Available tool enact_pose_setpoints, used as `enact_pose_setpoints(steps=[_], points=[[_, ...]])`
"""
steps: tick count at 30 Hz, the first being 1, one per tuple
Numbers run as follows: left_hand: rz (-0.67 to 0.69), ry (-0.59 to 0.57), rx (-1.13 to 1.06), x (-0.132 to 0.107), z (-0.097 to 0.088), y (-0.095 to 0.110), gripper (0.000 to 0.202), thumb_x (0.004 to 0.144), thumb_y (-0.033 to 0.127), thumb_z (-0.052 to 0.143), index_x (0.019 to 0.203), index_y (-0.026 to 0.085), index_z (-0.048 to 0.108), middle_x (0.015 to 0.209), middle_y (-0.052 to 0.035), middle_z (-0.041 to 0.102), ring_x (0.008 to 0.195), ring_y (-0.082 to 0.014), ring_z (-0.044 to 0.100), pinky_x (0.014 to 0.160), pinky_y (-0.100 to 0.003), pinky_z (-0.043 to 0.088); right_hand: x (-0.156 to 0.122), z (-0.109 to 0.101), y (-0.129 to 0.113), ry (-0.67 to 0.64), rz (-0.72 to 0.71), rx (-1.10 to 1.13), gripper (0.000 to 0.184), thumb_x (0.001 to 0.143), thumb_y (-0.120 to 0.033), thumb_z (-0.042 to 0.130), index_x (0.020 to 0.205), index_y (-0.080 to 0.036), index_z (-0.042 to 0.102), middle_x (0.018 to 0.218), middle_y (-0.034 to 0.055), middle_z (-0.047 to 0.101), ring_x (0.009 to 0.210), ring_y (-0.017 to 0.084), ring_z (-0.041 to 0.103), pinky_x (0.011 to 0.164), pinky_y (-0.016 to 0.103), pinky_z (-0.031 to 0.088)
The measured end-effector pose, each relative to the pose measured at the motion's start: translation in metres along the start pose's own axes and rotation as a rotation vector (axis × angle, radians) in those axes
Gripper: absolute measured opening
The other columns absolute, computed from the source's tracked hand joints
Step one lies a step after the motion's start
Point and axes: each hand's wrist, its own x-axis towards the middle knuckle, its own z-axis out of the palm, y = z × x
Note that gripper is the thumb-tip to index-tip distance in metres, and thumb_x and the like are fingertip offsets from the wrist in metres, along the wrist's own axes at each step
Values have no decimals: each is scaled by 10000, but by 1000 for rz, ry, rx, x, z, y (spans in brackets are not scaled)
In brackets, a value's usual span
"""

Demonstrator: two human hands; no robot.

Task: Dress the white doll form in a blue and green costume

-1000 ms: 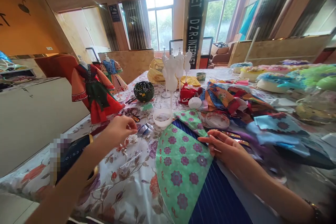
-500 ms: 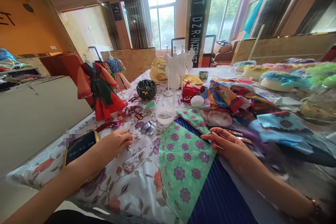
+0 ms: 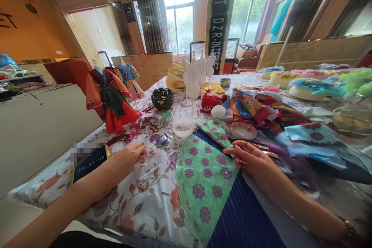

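My left hand (image 3: pixel 128 158) rests on the floral tablecloth (image 3: pixel 139 205), fingers curled around small beads and trinkets (image 3: pixel 148 150); what it grips is too small to name. My right hand (image 3: pixel 252 161) lies at the right edge of a green fan-shaped piece of cloth with purple flowers (image 3: pixel 203 186), fingers pressed together, and seems to pinch a thin needle-like thing. Under the green piece lies blue striped cloth (image 3: pixel 244 217).
A phone showing a timer (image 3: pixel 88 163) lies by my left forearm. Behind are a small white bowl (image 3: pixel 182 128), a dark basket (image 3: pixel 162 98), white mini mannequins (image 3: pixel 193 79), dressed dolls (image 3: pixel 112 99), a round lid (image 3: pixel 243 131) and a heap of coloured fabrics (image 3: pixel 261 112).
My left hand came down and back from near the scissors to the beads on the tablecloth. My right hand has barely moved.
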Motion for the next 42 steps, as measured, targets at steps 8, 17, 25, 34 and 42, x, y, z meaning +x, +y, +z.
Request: enact_pose_setpoints(steps=[8,17,25,34,42], points=[[-100,78,-270,2,-14,17,284,867,383,376,679,206,493,714,-20,550,662,-170,482,629,-284,369,0,-1,0,-32,-4,-30,379,627,-462,786,861,-238,588,843,11,727,541,88,480,547,237,384],[-440,-73,-1320,17,-16,113,324,649,457,720,702,161,598,643,33,517,585,-82,417,586,-223,332,-13,1,-3,-88,-392,-491,168,810,-424,633,918,-305,681,1125,14,626,887,162,572,719,283,448],[-445,-331,-1850,53,15,172,307,528,322,848,653,96,682,657,-6,603,576,-48,495,591,-190,401,-22,4,0,-17,-745,-845,131,828,-302,635,913,-358,717,1209,11,592,841,169,598,777,355,494],[-467,-354,-1871,77,23,193,221,567,281,825,635,106,709,627,-9,633,587,-60,545,572,-177,436,-14,0,-2,127,-854,-949,64,812,-275,663,819,-302,721,1128,20,628,750,151,599,709,337,508],[-396,-352,-1732,76,23,190,192,626,321,780,654,137,731,661,-10,634,579,-54,518,575,-188,399,-12,-2,-1,147,-869,-978,74,810,-258,665,746,-284,692,1113,28,618,763,158,612,708,338,522]])
